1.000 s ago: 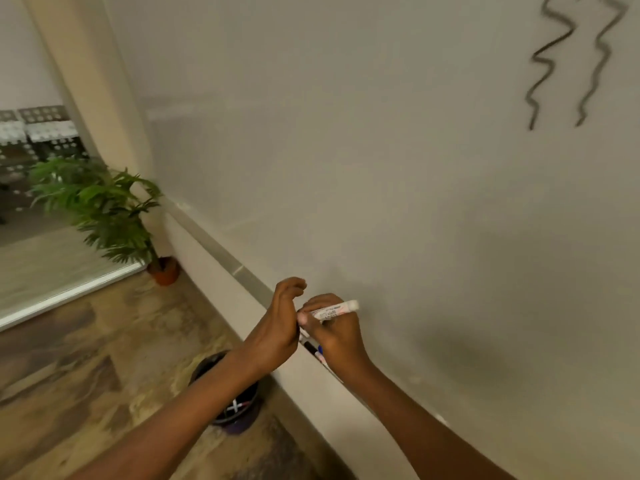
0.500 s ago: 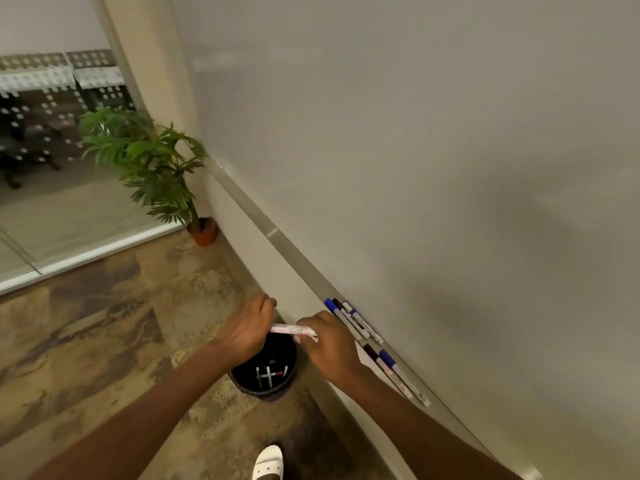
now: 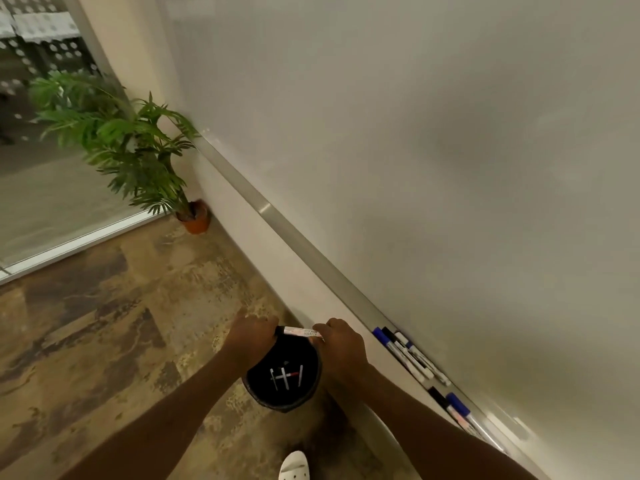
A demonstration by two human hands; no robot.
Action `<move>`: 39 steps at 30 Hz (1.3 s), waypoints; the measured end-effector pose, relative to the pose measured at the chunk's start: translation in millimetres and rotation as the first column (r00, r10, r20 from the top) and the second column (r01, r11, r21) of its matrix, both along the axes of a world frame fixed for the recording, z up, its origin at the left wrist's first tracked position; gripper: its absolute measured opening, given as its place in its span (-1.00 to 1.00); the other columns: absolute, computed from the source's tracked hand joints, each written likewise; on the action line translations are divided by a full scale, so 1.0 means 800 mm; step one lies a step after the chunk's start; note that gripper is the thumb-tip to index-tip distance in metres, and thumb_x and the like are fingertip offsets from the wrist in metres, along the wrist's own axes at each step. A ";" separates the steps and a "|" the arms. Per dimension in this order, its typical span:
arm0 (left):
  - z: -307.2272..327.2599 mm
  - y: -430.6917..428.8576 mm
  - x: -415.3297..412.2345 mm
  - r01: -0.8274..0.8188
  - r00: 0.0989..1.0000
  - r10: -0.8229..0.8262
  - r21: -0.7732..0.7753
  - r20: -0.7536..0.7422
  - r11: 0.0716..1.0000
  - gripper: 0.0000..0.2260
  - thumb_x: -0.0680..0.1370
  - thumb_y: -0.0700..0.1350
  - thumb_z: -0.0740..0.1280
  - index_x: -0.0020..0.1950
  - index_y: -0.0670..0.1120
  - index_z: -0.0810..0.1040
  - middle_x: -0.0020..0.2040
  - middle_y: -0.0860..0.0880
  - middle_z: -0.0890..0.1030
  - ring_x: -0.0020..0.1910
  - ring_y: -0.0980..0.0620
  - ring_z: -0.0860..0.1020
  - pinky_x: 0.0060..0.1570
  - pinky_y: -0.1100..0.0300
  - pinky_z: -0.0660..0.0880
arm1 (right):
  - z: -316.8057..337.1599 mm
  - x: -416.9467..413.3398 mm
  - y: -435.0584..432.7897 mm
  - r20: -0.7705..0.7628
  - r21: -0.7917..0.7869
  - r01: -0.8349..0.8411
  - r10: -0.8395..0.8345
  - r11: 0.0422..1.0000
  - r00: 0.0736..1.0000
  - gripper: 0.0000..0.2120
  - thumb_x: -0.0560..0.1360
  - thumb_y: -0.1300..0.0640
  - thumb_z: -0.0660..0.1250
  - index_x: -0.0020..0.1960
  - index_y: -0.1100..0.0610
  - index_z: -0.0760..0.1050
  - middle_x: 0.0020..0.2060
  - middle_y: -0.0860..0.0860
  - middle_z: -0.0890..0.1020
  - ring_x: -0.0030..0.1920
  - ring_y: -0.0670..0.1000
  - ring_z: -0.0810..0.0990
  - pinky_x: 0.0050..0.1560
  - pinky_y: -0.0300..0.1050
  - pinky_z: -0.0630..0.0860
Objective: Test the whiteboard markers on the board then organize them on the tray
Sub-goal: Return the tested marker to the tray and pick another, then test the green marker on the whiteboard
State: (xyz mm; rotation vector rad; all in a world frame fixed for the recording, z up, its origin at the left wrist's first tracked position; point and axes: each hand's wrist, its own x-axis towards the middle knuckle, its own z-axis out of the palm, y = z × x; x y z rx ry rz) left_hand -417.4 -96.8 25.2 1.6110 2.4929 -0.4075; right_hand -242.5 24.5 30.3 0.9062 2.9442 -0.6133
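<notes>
Facing the whiteboard (image 3: 415, 133), with the tray (image 3: 311, 261) along its lower edge bearing two groups of markers (image 3: 405, 355). On the floor below, a black bin (image 3: 277, 398) with several more lying inside. Directly above it, left hand (image 3: 252, 336) and right hand (image 3: 341, 344) close together, each gripping one end of a white marker (image 3: 301, 331). Probably pressing the cap home, though too small to confirm. Next: choosing tray or bin, then letting go cleanly.

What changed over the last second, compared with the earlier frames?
The left hand and right hand brought the marker down from the board to over the black bin; the left now grips its dark end. The right's grip held; the markers on the tray lie unmoved.
</notes>
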 end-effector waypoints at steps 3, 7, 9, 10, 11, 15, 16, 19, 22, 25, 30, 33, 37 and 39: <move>-0.018 0.006 -0.025 -0.059 0.997 0.059 -0.007 0.050 0.998 -0.71 0.61 0.09 0.11 0.22 -0.02 0.44 0.04 -0.02 0.62 0.09 -0.10 0.55 0.31 -0.11 0.18 | -0.013 -0.032 0.009 0.105 -0.107 0.003 0.008 0.994 0.994 -0.51 0.58 -0.12 0.18 0.39 0.15 0.33 0.18 0.08 0.48 0.19 0.11 0.46 0.14 -0.01 0.46; -0.045 0.011 -0.047 -0.121 0.993 0.122 -0.076 0.006 0.990 -0.47 0.40 0.06 0.45 0.30 -0.15 0.50 0.04 -0.17 0.63 0.10 -0.27 0.54 0.12 -0.34 0.37 | -0.034 -0.057 0.023 0.239 -0.046 -0.077 0.086 0.996 0.967 -0.18 0.49 -0.22 0.29 0.50 0.25 0.06 0.37 0.20 0.30 0.33 0.20 0.31 0.25 0.08 0.37; -0.055 0.015 -0.050 -0.106 0.994 0.107 -0.035 0.031 0.994 -0.43 0.25 -0.05 0.55 0.21 -0.19 0.56 -0.01 -0.23 0.62 0.04 -0.33 0.55 0.01 -0.39 0.40 | -0.040 -0.059 0.028 0.249 -0.029 -0.068 0.073 0.997 0.966 -0.26 0.51 -0.17 0.30 0.48 0.24 0.12 0.39 0.20 0.28 0.36 0.20 0.28 0.29 0.08 0.34; -0.055 0.019 -0.049 -0.095 0.994 0.096 -0.033 0.052 0.995 -0.44 0.22 -0.10 0.55 0.19 -0.19 0.57 -0.01 -0.24 0.61 0.04 -0.34 0.55 0.00 -0.39 0.40 | -0.041 -0.058 0.030 0.245 -0.038 -0.058 0.065 0.998 0.967 -0.29 0.52 -0.14 0.30 0.48 0.23 0.14 0.41 0.19 0.27 0.37 0.19 0.27 0.31 0.07 0.32; -0.052 0.023 -0.047 -0.071 0.996 0.072 -0.024 0.049 0.997 -0.46 0.23 -0.13 0.53 0.19 -0.19 0.57 0.00 -0.23 0.61 0.05 -0.32 0.55 0.01 -0.38 0.40 | -0.044 -0.056 0.032 0.238 -0.044 -0.050 0.059 0.998 0.969 -0.32 0.53 -0.11 0.29 0.48 0.22 0.15 0.42 0.19 0.25 0.38 0.18 0.26 0.32 0.07 0.31; -0.052 0.039 -0.033 0.027 0.999 -0.027 -0.016 0.021 0.999 -0.50 0.32 -0.15 0.44 0.25 -0.18 0.54 0.06 -0.21 0.61 0.10 -0.29 0.54 0.06 -0.34 0.43 | -0.047 -0.033 0.035 0.179 -0.082 -0.008 0.023 0.997 0.984 -0.44 0.56 -0.01 0.27 0.46 0.19 0.21 0.43 0.16 0.25 0.39 0.14 0.27 0.34 0.02 0.31; -0.050 0.044 -0.027 0.041 0.999 -0.040 -0.017 0.027 0.999 -0.50 0.34 -0.14 0.42 0.27 -0.17 0.52 0.09 -0.22 0.60 0.12 -0.29 0.52 0.08 -0.33 0.43 | -0.047 -0.027 0.035 0.165 -0.088 0.002 0.013 0.996 0.986 -0.46 0.56 0.01 0.27 0.45 0.19 0.23 0.43 0.15 0.26 0.39 0.13 0.28 0.34 0.01 0.31; -0.046 0.061 -0.007 0.114 0.992 -0.115 0.023 0.051 0.993 -0.48 0.41 -0.13 0.35 0.37 -0.13 0.42 0.22 -0.21 0.53 0.27 -0.30 0.43 0.19 -0.32 0.33 | -0.043 -0.001 0.033 0.120 -0.106 0.049 -0.037 0.993 0.992 -0.50 0.57 0.04 0.26 0.44 0.17 0.26 0.43 0.14 0.27 0.39 0.11 0.28 0.34 -0.03 0.29; -0.045 0.078 0.015 0.227 0.973 -0.227 0.013 0.040 0.974 -0.41 0.33 -0.08 0.46 0.36 -0.10 0.46 0.20 -0.20 0.55 0.25 -0.30 0.46 0.13 -0.31 0.40 | -0.038 0.027 0.028 0.084 -0.117 0.092 -0.082 0.989 0.993 -0.49 0.56 0.01 0.26 0.44 0.18 0.27 0.42 0.14 0.30 0.38 0.11 0.31 0.35 -0.06 0.28; -0.046 0.098 0.045 0.337 0.940 -0.337 0.014 0.051 0.941 -0.33 0.19 -0.07 0.55 0.30 -0.09 0.52 0.14 -0.20 0.59 0.18 -0.29 0.52 0.09 -0.30 0.44 | -0.036 0.057 0.023 0.052 -0.106 0.154 -0.150 0.982 0.987 -0.46 0.55 0.01 0.28 0.46 0.16 0.26 0.44 0.12 0.30 0.42 0.10 0.27 0.40 -0.03 0.23; -0.040 0.126 0.108 0.521 0.851 -0.522 0.038 0.053 0.853 -0.29 0.19 -0.03 0.56 0.32 -0.07 0.49 0.22 -0.24 0.56 0.21 -0.31 0.51 0.16 -0.33 0.39 | -0.034 0.109 0.024 0.013 -0.085 0.278 -0.278 0.957 0.961 -0.46 0.55 0.07 0.29 0.48 0.13 0.25 0.45 0.10 0.31 0.43 0.10 0.26 0.42 -0.01 0.19; -0.034 0.140 0.147 0.581 0.809 -0.585 0.070 0.061 0.811 -0.28 0.21 0.00 0.56 0.34 -0.07 0.46 0.23 -0.25 0.54 0.21 -0.31 0.50 0.15 -0.33 0.39 | -0.028 0.142 0.024 -0.011 -0.075 0.344 -0.346 0.936 0.938 -0.45 0.54 0.06 0.31 0.48 0.12 0.25 0.43 0.10 0.34 0.40 0.11 0.30 0.40 0.00 0.25; -0.026 0.151 0.202 0.650 0.754 -0.655 0.095 0.048 0.754 -0.32 0.20 0.03 0.58 0.29 -0.08 0.53 0.22 -0.23 0.56 0.18 -0.28 0.52 0.14 -0.32 0.41 | -0.025 0.194 0.018 -0.061 -0.068 0.429 -0.433 0.901 0.899 -0.47 0.53 0.07 0.33 0.45 0.07 0.28 0.42 0.06 0.35 0.40 0.10 0.31 0.40 0.03 0.29; -0.024 0.157 0.229 0.677 0.731 -0.682 0.100 0.032 0.730 -0.35 0.23 0.02 0.57 0.28 -0.07 0.52 0.23 -0.23 0.55 0.20 -0.28 0.51 0.16 -0.30 0.39 | -0.021 0.224 0.016 -0.083 -0.057 0.461 -0.464 0.886 0.882 -0.48 0.52 0.08 0.33 0.44 0.09 0.30 0.40 0.08 0.37 0.36 0.11 0.35 0.36 0.03 0.34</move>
